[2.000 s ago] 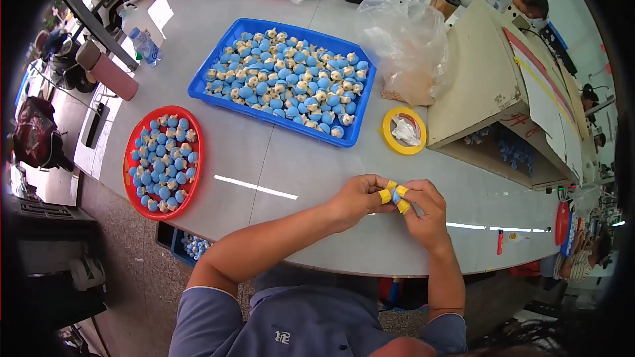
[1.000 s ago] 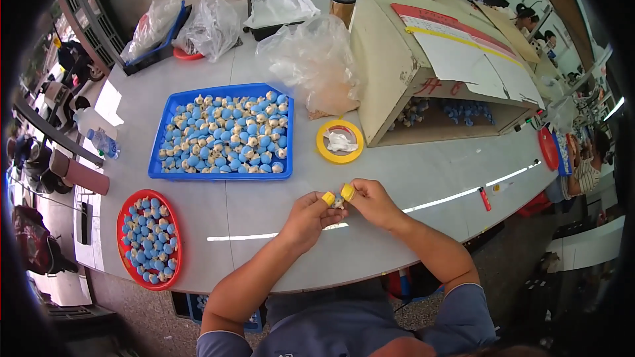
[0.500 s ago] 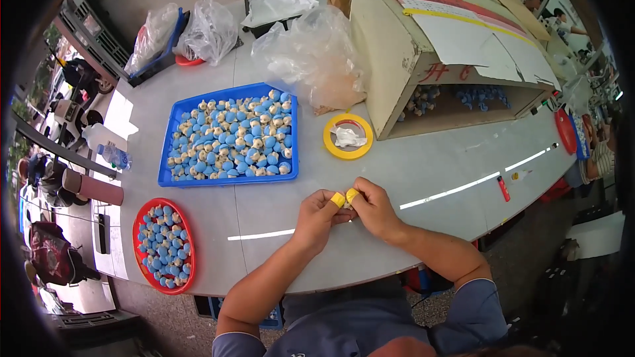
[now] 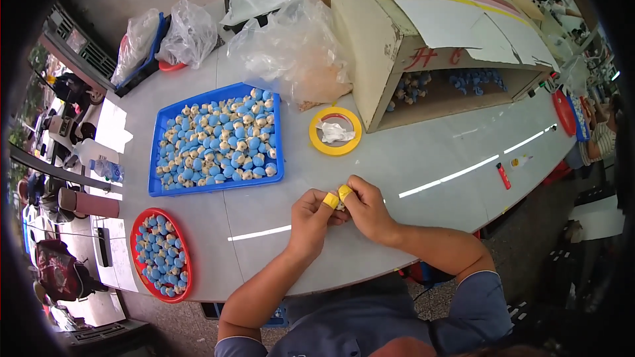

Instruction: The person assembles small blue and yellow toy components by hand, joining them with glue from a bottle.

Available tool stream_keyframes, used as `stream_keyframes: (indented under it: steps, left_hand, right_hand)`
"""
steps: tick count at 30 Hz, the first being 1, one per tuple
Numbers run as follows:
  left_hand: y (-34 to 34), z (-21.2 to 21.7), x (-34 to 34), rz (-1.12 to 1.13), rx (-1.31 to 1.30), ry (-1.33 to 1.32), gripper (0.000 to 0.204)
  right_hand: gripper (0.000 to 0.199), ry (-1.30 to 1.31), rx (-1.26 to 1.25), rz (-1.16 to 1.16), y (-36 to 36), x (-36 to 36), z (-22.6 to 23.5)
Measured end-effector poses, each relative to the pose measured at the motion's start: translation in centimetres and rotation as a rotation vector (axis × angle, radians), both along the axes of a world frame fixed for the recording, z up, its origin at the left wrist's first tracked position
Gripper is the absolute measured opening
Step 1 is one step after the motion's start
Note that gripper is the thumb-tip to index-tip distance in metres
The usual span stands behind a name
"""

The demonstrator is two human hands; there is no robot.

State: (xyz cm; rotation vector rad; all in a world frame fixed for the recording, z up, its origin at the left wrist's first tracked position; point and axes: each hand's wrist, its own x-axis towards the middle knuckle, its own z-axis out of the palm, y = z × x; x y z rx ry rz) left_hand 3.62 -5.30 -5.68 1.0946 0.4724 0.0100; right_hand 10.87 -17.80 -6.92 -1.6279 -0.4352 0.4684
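My left hand [image 4: 313,217] and my right hand [image 4: 367,210] meet over the near middle of the table. Both are closed, their fingertips pinching one small pale piece [image 4: 341,206] that they mostly hide, so its shape cannot be made out. Yellow tape wraps both thumbs. Left of my hands, a blue tray [image 4: 280,152] holds many small blue-and-cream figure pieces [image 4: 215,142]. More such pieces [image 4: 161,251] fill a round red basket [image 4: 189,268] at the table's near left edge.
A roll of yellow tape [image 4: 316,145] with crumpled white paper lies beyond my hands. Behind it stand a big clear plastic bag [image 4: 291,53] and a beige box-like shelf [image 4: 374,59] with more pieces inside. A red marker-like stick [image 4: 504,176] lies at right. People sit far right.
The view has shifted a little, so the tray, tape and shelf appear further left. My hands stay together, with the fingers drawn slightly closer around the small piece.
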Motion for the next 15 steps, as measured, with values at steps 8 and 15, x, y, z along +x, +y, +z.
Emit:
stream_keyframes:
  steps: [8,15]
  left_hand:
    - [-1.4,-0.1,0.0,0.076,-0.001,-0.007,0.014]
    - [-1.2,-0.1,-0.1,0.076,-0.06,0.031,0.016]
  right_hand:
    - [0.019,-0.062,0.041,-0.083,0.2,-0.4,0.2]
    - [0.02,0.052,0.058,-0.04,0.4,-0.3,1.2]
